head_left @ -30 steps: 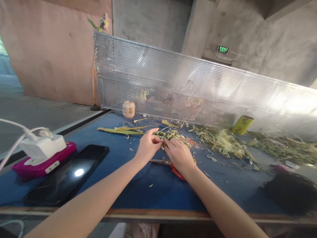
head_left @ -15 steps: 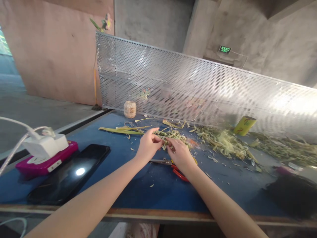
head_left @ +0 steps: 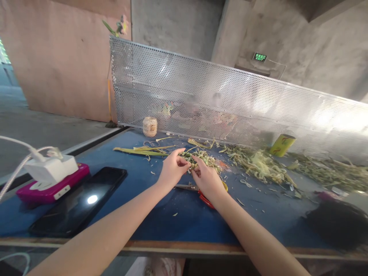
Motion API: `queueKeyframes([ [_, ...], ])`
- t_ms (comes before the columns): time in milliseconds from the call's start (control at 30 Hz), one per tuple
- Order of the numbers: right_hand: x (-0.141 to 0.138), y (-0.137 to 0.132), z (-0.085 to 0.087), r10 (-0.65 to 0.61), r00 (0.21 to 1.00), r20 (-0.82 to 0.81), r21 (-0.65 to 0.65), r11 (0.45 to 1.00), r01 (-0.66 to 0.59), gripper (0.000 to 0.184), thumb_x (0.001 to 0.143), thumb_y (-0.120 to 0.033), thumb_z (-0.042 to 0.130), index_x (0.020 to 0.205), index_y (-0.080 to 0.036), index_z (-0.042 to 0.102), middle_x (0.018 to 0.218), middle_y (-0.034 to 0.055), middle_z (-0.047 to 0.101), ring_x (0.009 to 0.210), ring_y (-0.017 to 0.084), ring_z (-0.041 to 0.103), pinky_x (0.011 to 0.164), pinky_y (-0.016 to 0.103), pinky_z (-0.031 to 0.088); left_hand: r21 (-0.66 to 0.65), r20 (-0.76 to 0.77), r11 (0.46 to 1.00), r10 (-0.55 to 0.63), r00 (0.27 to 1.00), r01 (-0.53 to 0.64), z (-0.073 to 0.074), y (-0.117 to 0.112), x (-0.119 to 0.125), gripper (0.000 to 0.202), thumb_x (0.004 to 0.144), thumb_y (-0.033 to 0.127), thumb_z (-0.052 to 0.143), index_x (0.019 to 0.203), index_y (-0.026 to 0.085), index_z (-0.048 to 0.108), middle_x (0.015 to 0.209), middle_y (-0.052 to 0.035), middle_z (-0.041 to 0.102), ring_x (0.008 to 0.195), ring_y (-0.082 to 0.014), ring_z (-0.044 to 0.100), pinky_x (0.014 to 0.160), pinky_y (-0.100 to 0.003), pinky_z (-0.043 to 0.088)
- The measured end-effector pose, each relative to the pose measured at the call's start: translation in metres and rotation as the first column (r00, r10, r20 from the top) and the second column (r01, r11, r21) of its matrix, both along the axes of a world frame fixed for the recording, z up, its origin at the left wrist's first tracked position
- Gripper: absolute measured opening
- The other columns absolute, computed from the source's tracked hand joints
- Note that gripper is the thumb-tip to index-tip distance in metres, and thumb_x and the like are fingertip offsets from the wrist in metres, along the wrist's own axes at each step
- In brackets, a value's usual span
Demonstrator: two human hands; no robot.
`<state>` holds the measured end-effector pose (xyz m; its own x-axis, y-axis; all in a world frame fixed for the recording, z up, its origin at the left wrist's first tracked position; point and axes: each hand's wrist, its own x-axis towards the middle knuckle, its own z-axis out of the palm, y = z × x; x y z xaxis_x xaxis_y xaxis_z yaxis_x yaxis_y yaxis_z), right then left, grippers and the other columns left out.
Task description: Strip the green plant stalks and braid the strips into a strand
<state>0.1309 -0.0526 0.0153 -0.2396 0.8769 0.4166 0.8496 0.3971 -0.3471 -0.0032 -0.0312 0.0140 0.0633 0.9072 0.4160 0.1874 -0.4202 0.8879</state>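
My left hand (head_left: 173, 167) pinches thumb against fingers at the front of a heap of curled, pale green plant strips (head_left: 207, 158). What sits in that pinch is too small to make out. Close beside it, my right hand (head_left: 209, 179) has its thumb and curled fingers together, the index finger stretched over the heap; anything between them is hidden. Scissors (head_left: 187, 187) lie under my right hand, blades pointing left, with red and yellow handles partly covered. Long flat yellow-green leaves (head_left: 140, 151) rest on the blue table left of the heap.
A roll of twine (head_left: 150, 127) stands near the perforated metal screen (head_left: 184, 84). On the left are a black phone (head_left: 80, 201) and a magenta power strip (head_left: 54, 188) with a white charger. More plant strips (head_left: 258, 163) and a yellow-green cylinder (head_left: 282, 145) are to the right.
My right hand has shifted slightly, its index finger now raised and straighter above the heap. My left hand keeps nearly the same pinch. The whole view has moved a little.
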Motion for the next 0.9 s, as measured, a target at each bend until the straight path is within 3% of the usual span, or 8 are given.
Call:
queueKeyframes([
  [233,0.003,0.0,0.001,0.076,0.997,0.006,0.045,0.996,-0.076,0.046,0.081,-0.018,0.041,0.127,-0.018,0.036,0.078,0.0037,0.066,0.066,0.017,0.06,0.064,0.027,0.044,0.051,-0.049,0.999,0.01,0.999,-0.008,0.001,-0.001,0.0,0.05,0.066,0.011,0.058,0.114,0.013,0.045,0.065,0.0008,0.061,0.06,-0.014,0.059,0.065,-0.031,0.049],
  [500,0.006,-0.001,0.004,0.216,0.975,0.049,0.095,0.971,-0.219,0.042,0.085,-0.018,0.036,0.127,-0.019,0.037,0.096,0.0076,0.065,0.085,0.02,0.061,0.071,0.03,0.046,0.109,-0.095,0.994,0.01,0.995,0.001,0.0,-0.002,0.001,0.05,0.065,0.008,0.055,0.114,0.013,0.046,0.064,0.0013,0.06,0.066,-0.0155,0.06,0.068,-0.032,0.048],
  [700,0.014,0.004,0.004,0.139,0.981,0.135,0.117,0.981,-0.155,0.041,0.086,-0.017,0.036,0.127,-0.018,0.037,0.1,0.0089,0.063,0.09,0.02,0.059,0.074,0.03,0.046,0.138,-0.138,0.99,0.019,0.99,0.0,0.0,-0.002,0.0,0.049,0.067,0.011,0.055,0.115,0.013,0.046,0.066,0.0004,0.061,0.067,-0.0153,0.059,0.068,-0.03,0.048],
  [900,0.012,0.008,-0.003,0.084,0.972,0.22,0.131,0.985,-0.115,0.031,0.082,-0.009,0.039,0.11,-0.014,0.053,0.099,0.012,0.063,0.091,0.02,0.059,0.075,0.028,0.045,0.164,-0.165,0.986,0.048,0.985,-0.021,0.0,-0.004,0.0,0.049,0.069,0.016,0.056,0.117,0.014,0.044,0.068,-0.0001,0.062,0.064,-0.0146,0.058,0.066,-0.029,0.047],
])
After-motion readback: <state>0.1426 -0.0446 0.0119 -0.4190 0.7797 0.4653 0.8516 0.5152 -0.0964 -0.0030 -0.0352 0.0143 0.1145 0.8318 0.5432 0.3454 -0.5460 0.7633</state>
